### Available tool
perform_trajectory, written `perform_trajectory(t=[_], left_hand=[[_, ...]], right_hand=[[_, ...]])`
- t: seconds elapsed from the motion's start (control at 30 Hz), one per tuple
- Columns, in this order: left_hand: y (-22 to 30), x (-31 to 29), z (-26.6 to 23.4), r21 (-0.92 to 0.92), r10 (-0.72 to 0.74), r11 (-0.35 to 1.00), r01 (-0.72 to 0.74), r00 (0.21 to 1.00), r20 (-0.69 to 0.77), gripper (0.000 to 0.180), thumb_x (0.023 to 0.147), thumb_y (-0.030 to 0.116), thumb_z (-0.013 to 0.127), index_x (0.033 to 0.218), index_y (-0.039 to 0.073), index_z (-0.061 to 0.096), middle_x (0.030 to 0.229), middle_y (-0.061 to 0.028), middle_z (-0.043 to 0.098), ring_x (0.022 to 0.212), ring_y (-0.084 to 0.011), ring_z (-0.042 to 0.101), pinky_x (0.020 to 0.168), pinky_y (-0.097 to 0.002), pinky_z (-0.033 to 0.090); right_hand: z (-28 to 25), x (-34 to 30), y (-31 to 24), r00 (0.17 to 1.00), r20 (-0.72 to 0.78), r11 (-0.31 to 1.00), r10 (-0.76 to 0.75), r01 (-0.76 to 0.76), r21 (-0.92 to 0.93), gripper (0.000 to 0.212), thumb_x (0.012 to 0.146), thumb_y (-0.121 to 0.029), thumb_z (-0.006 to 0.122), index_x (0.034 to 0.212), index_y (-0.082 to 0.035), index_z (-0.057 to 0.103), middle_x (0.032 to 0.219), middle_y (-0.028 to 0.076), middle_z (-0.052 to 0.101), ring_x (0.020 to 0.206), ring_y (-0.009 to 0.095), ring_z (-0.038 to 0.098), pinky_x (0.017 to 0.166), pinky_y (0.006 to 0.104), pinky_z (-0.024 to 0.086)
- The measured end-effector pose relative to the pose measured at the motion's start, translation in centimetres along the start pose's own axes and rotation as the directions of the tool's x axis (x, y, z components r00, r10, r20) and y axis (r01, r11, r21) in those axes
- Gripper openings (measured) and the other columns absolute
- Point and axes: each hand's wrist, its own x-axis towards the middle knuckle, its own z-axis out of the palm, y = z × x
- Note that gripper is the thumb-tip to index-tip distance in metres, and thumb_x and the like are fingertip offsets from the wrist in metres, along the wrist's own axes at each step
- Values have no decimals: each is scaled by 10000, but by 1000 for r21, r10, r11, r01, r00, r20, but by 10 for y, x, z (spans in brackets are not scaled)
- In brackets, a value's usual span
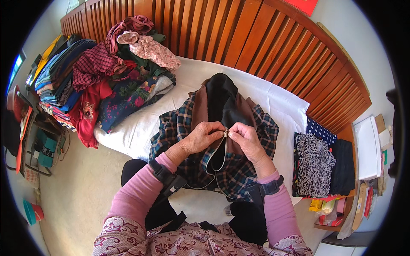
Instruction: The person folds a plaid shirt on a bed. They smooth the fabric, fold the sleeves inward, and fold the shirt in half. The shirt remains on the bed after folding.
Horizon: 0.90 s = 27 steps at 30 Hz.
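Pinching the zipper (225,133) of a plaid jacket (234,174) narrowly with left hand (200,137) at nine o'clock and right hand (247,141) at three.

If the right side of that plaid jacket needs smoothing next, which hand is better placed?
Probably the right hand: it lies over that side of the plaid jacket, while the left hand would have to cross past it. Both pinch at the zipper.

Forearms (139,190) slanting inward, left fingers (214,127) pinched, right fingers (241,129) pinched just beside them
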Motion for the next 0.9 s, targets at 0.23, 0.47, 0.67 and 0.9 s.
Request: perform_trajectory(t=[0.23, 0.47, 0.67, 0.9], left_hand=[[-1, 0, -1, 6, 80, 997, -80, 988, -128, 128, 981, 81, 655, 1060, -2, 713, 978, -49, 663, 907, -111, 621, 848, -273, 527], [5, 0, 5, 119, 96, 990, -72, 972, -212, 110, 884, 87, 766, 955, 22, 714, 899, -62, 636, 879, -187, 645, 801, -314, 530], [16, 0, 8, 468, 355, 860, -204, 897, -262, 94, 848, 48, 746, 913, 33, 680, 920, -107, 644, 877, -301, 619, 785, -381, 534], [23, -6, 13, 356, 337, 898, -259, 925, -177, 118, 881, 6, 685, 990, 25, 645, 939, -139, 643, 849, -346, 652, 758, -401, 548]], right_hand=[[4, 1, 4, 997, 43, 984, -69, 76, -163, 146, 982, -112, 657, 945, 28, 670, 815, -21, 617, 757, 56, 517, 682, 237, 455], [7, 3, 8, 999, 30, 978, -23, 29, -205, 133, 971, -104, 651, 954, 27, 667, 838, -8, 628, 792, 74, 536, 714, 257, 469], [3, 7, 13, 998, -49, 997, 39, -42, -64, 133, 994, -124, 621, 952, -3, 657, 857, -29, 603, 821, 61, 517, 743, 234, 449], [-3, 7, 12, 998, -8, 996, 63, -62, 68, 141, 1017, -152, 611, 962, -35, 668, 902, -51, 613, 861, 32, 520, 793, 206, 433]])
